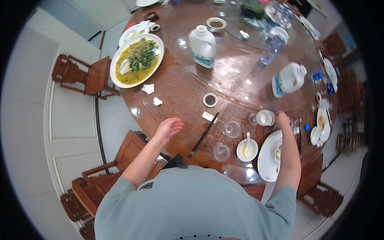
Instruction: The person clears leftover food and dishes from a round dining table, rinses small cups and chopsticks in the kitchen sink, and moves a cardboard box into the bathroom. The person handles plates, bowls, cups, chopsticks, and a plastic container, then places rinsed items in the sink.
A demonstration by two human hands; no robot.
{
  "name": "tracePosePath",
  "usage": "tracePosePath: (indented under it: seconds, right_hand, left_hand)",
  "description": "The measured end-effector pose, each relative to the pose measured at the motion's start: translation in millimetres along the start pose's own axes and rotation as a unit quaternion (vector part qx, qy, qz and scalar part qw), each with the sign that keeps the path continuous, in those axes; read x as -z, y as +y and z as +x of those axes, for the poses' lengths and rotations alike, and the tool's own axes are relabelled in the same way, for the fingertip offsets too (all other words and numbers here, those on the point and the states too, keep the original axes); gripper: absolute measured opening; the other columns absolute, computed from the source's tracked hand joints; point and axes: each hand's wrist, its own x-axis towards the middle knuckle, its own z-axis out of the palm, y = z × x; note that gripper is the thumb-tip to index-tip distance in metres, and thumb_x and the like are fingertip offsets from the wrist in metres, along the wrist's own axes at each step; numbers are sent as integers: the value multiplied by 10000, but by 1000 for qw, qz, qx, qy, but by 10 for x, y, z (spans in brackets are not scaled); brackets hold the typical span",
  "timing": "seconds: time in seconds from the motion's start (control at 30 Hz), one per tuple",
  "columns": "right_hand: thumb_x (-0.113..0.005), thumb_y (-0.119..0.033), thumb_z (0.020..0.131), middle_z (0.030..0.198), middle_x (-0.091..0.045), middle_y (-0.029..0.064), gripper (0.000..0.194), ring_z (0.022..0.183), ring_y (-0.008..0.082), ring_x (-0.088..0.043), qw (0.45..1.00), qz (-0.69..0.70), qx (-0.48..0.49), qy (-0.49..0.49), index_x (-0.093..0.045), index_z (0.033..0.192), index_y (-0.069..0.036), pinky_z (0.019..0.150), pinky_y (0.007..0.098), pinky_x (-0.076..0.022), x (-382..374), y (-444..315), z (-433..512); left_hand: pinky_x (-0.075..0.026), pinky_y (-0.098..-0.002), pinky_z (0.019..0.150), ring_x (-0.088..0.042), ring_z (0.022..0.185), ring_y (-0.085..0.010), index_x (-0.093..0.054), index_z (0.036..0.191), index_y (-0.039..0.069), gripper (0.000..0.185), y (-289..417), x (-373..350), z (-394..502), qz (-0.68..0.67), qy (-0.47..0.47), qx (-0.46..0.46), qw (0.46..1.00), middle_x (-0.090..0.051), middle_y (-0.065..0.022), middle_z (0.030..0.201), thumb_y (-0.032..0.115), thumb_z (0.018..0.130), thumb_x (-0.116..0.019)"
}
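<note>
My left hand hovers over the near left part of the carved wooden table with nothing in it, its fingers loosely spread. Black chopsticks lie to its right, by a white rest and a small bowl of dark sauce. My right hand is at the right side of a cup with white liquid; its grip is partly hidden. Closer to me stand two clear glasses and a white bowl holding a spoon. Below my right forearm lies a large white plate with a small dish on it.
An oval platter of fish and greens in yellow broth sits at the left edge. Two white plastic jugs stand on the glass turntable, with a clear bottle lying beyond. Crumpled tissues and wooden chairs are at left.
</note>
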Motion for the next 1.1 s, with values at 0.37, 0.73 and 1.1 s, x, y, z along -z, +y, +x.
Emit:
tracePosePath:
  seconds: [0.37, 0.73, 1.1]
  right_hand:
    - [-549, -187, 707, 765, -620, 113, 124, 778, 289, -583, 992, 12, 52, 115, -625, 744, -98, 739, 419, -394, 83, 305, -48]
    - [-566, -218, 688, 698, -613, 124, 179, 681, 291, -590, 981, 46, 12, 186, -623, 737, -56, 683, 392, -429, 950, -134, -632]
    - [-512, -82, 739, 596, -561, 57, 122, 534, 115, -524, 951, 277, 76, 111, -573, 733, 24, 514, 272, -417, 947, -1995, -892]
  left_hand:
    - [-460, -258, 730, -576, 807, -146, -544, 934, 53, 215, -125, -235, -97, 7, -26, 10, 1000, -609, -83, 891, 231, 881, -434]
    - [-460, -267, 734, -581, 808, -155, -543, 934, 49, 218, 2, 176, -88, 25, -73, 36, 996, -611, -84, 896, 232, 878, -438]
    - [-463, -271, 740, -579, 825, -160, -545, 951, 46, 228, 707, 1195, 478, -8, -200, 60, 978, -608, -89, 905, 237, 882, -441]
